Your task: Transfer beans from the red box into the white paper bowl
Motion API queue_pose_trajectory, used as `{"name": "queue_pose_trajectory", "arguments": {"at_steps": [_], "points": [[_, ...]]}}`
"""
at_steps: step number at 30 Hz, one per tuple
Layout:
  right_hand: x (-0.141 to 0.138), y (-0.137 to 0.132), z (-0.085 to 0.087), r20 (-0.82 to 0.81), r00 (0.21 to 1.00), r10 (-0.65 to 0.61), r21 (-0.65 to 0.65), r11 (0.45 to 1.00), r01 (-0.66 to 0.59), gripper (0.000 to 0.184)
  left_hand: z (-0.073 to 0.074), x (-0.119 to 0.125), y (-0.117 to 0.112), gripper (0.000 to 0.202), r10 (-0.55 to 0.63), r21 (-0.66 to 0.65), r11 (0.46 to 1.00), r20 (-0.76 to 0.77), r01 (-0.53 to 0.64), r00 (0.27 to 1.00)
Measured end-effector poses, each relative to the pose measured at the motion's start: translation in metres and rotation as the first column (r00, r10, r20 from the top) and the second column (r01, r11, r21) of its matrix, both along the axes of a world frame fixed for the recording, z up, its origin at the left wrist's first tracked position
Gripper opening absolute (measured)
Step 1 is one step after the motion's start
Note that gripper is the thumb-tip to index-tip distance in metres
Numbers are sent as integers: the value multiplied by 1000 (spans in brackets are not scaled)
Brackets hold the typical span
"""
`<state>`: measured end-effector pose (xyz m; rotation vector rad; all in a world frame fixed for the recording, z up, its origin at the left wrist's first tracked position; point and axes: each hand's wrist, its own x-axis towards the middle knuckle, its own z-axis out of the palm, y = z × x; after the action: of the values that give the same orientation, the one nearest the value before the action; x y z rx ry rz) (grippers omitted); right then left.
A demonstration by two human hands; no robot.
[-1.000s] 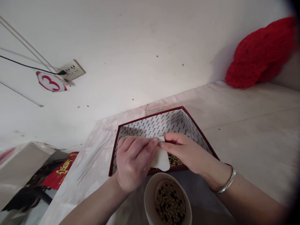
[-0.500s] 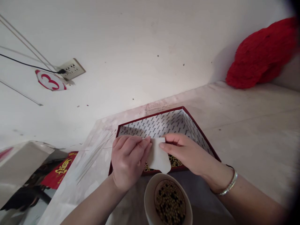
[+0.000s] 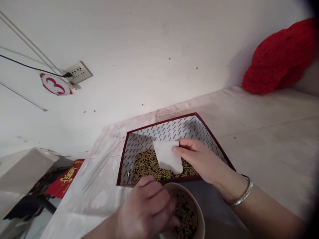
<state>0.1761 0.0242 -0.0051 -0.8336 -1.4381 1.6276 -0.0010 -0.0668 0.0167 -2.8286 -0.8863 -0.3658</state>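
A shallow red box (image 3: 213, 138) with a patterned white lining lies on the table and holds a heap of small yellow-green beans (image 3: 149, 164). My right hand (image 3: 199, 159) pinches a white card (image 3: 167, 156) by its edge and holds it over the beans. A silver bangle is on that wrist. My left hand (image 3: 147, 210) is curled over the left rim of a white bowl (image 3: 200, 220) near the bottom edge. The bowl holds mixed yellow and dark beans (image 3: 185, 217). What my left fingers hold, if anything, is hidden.
The pale table (image 3: 269, 132) runs off to the right, where a red fluffy cushion (image 3: 279, 56) leans on the wall. A wall socket (image 3: 77, 71) with a black cable and a red "3" sticker (image 3: 55, 85) are at upper left. Red printed paper (image 3: 66, 177) lies lower left.
My left hand let go of the white card and dropped down to the bowl's rim. The beans in the box are now uncovered. My right hand keeps the card.
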Motion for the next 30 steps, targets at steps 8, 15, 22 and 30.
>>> {"name": "queue_pose_trajectory", "arguments": {"at_steps": [8, 15, 22, 30], "points": [[-1, 0, -1, -9, 1000, 6, -42, 999, -6, 20, 5, -52, 69, 18, 540, -118, 805, -262, -582, 800], [0, 0, 1, -20, 1000, 24, -67, 997, -25, 17, -27, -55, 94, 10, 406, -215, 770, -561, -601, 722], [1, 0, 1, 25, 1000, 4, -30, 1000, -4, 18, -30, -48, 93, 18, 372, -209, 747, -656, -632, 657], [1, 0, 1, 29, 1000, 7, -11, 1000, -6, 19, -29, -50, 93, 16, 409, -161, 765, -627, -624, 663]]}}
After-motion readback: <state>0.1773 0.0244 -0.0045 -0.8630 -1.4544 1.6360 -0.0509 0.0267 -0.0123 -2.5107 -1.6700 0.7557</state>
